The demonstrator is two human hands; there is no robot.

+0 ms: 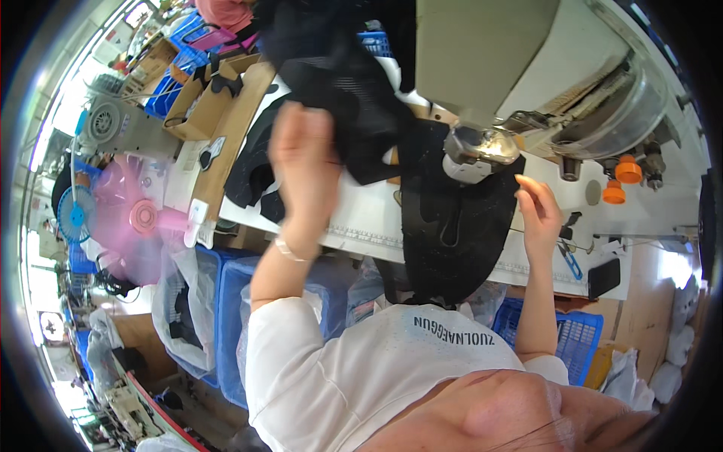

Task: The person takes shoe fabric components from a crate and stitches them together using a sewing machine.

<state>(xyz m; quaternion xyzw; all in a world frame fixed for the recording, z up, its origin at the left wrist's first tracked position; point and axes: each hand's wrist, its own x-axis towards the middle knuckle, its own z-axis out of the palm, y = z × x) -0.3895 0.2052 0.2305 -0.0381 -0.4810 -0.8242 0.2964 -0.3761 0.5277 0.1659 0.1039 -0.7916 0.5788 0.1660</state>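
A black fabric piece point(429, 226) lies under the lit head of a sewing machine point(489, 53) and hangs over the table's near edge against my shirt. My right hand point(540, 218) is at the right edge of this piece, fingers bent and a little apart, with nothing seen in them. To the left, my left hand point(305, 151) is raised and smeared by motion beside a dark mesh fabric point(365, 113). Whether its fingers hold that fabric cannot be made out. More black cut pieces point(252, 162) lie on the table beyond my left wrist.
Right of my right hand lie blue-handled snips point(570, 260) and a black phone point(604, 278). Orange-capped knobs point(627, 169) hang from the machine. A pink fan point(143, 217), an open carton point(197, 109) and blue bins point(235, 331) stand to the left. A blue basket point(580, 335) sits below right.
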